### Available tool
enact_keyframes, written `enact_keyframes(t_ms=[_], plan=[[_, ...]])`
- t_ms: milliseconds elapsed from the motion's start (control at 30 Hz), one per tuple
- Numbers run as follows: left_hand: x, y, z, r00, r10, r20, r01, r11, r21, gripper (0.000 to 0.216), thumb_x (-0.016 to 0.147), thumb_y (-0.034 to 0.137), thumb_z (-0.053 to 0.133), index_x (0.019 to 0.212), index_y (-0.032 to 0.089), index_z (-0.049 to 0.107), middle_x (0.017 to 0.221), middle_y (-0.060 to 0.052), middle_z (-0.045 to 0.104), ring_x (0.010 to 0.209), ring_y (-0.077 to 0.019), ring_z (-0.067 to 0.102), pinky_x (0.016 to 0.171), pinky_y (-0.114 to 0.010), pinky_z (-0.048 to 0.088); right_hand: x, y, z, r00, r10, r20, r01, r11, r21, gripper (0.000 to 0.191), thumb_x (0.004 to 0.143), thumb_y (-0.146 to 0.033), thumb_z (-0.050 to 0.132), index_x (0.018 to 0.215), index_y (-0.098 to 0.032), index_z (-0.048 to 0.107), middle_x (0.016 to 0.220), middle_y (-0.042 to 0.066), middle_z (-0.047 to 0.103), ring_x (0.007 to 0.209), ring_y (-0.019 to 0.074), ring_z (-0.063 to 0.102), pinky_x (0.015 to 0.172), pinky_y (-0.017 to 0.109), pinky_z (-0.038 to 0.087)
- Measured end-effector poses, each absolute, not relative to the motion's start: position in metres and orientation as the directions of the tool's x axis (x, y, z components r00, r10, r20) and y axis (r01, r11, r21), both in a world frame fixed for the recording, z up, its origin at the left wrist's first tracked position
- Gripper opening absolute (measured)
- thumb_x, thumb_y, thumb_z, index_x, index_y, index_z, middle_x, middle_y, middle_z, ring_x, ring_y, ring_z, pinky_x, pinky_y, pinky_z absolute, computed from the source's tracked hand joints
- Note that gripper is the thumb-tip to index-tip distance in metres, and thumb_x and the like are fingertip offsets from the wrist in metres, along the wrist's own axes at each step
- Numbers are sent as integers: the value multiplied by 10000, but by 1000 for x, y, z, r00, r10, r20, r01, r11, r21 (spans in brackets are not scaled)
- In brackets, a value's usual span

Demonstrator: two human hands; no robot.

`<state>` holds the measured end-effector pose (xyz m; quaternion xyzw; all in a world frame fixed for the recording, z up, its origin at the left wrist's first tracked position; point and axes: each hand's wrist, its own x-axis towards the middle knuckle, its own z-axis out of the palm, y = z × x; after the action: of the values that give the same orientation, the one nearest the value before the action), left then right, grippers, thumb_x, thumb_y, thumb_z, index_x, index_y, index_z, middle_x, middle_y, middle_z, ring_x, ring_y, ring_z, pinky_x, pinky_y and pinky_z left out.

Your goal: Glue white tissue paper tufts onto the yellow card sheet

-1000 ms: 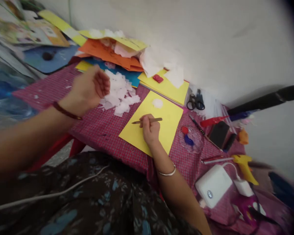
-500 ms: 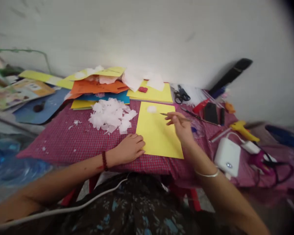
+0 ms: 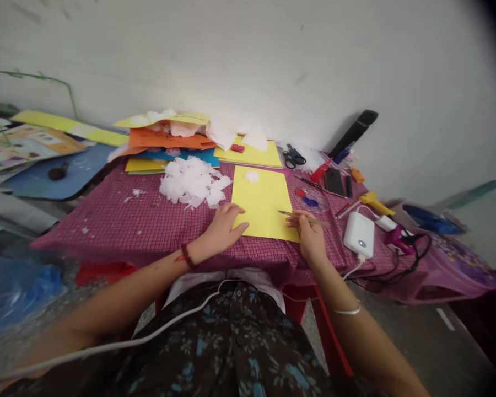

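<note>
Left hand (image 3: 225, 220), grip open, pressed the left edge of the yellow sheet (image 3: 262, 199) on the counter (image 3: 119, 220). I had lowered the right hand (image 3: 311, 231), grip closed on the pencil (image 3: 303, 216), to the sheet's near-right edge.

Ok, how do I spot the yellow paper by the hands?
Find the red checked tablecloth. Near its front edge, right of the white paper scraps, lies one yellow sheet. Unlike the yellow stack by the wall, it lies alone, with the left hand on its edge and the right hand's pencil over it.
</note>
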<state>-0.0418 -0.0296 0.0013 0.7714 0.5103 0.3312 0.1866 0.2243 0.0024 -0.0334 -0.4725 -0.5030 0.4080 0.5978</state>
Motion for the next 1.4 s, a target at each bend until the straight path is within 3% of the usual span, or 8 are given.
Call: enact_keyframes(t_ms=[233, 433, 500, 633, 800, 933, 1233, 1400], plan=[[-2, 12, 14, 90, 986, 141, 609, -167, 776, 237, 928, 263, 485, 1062, 130, 629, 1126, -130, 657, 1032, -207, 618, 916, -335, 493, 239, 14, -45, 215, 969, 125, -300, 187, -935, 238, 787, -381, 690, 905, -176, 667, 745, 4, 713, 700, 98, 686, 699, 232, 541], [-3, -27, 5, 597, 778, 198, 740, -629, 240, 152, 882, 265, 554, 912, 153, 653, 1040, -128, 659, 999, -268, 597, 832, -394, 486, 249, 19, -25, 158, 979, 130, -199, 161, -967, 199, 820, -357, 683, 928, -191, 701, 765, 25, 722, 693, 115, 687, 676, 243, 544], [-15, -28, 11, 670, 725, 163, 702, -689, 180, 167, 905, 296, 544, 868, 165, 640, 966, -109, 660, 932, -247, 606, 787, -371, 487, 248, 28, -10, 105, 977, 185, -141, 198, -970, 188, 848, -355, 662, 939, -198, 712, 794, 32, 720, 706, 125, 685, 673, 257, 544], [-57, 15, 33, 491, 842, 223, 837, -527, 146, 159, 908, 293, 537, 856, 167, 620, 899, -99, 655, 887, -239, 605, 793, -366, 476, 239, 54, 13, -12, 960, 280, -14, 280, -960, 237, 887, -410, 628, 965, -206, 719, 848, 52, 720, 713, 144, 675, 675, 292, 557], [-99, 79, 37, 321, 913, 253, 933, -351, 79, 294, 810, 141, 524, 1094, 124, 598, 1131, -159, 634, 1080, -296, 558, 898, -416, 455, 223, 85, 25, -75, 947, 311, 22, 314, -949, 276, 885, -464, 631, 950, -206, 703, 798, 44, 716, 669, 139, 665, 628, 277, 556], [-105, 101, 21, 366, 919, 150, 905, -389, 174, 422, 753, 79, 506, 1149, 170, 619, 1152, -127, 665, 1088, -289, 568, 932, -424, 431, 217, 104, 29, -98, 944, 316, 15, 319, -948, 260, 887, -452, 630, 954, -210, 699, 775, 27, 708, 660, 136, 660, 615, 277, 557], [-97, 120, 23, 240, 950, 198, 887, -298, 352, 169, 739, 142, 502, 610, 196, 598, 647, -38, 618, 621, -167, 514, 670, -287, 384, 216, 128, 31, -72, 942, 327, -49, 324, -945, 208, 893, -390, 636, 941, -200, 705, 768, 61, 710, 613, 132, 650, 607, 273, 539], [-100, 127, 52, 147, 966, 213, 806, -241, 541, 167, 725, 129, 538, 631, 193, 660, 730, -39, 677, 646, -164, 558, 616, -266, 371, 221, 139, 21, -7, 958, 285, -145, 282, -949, 172, 892, -348, 617, 923, -192, 685, 746, 68, 716, 580, 128, 644, 575, 265, 525]])
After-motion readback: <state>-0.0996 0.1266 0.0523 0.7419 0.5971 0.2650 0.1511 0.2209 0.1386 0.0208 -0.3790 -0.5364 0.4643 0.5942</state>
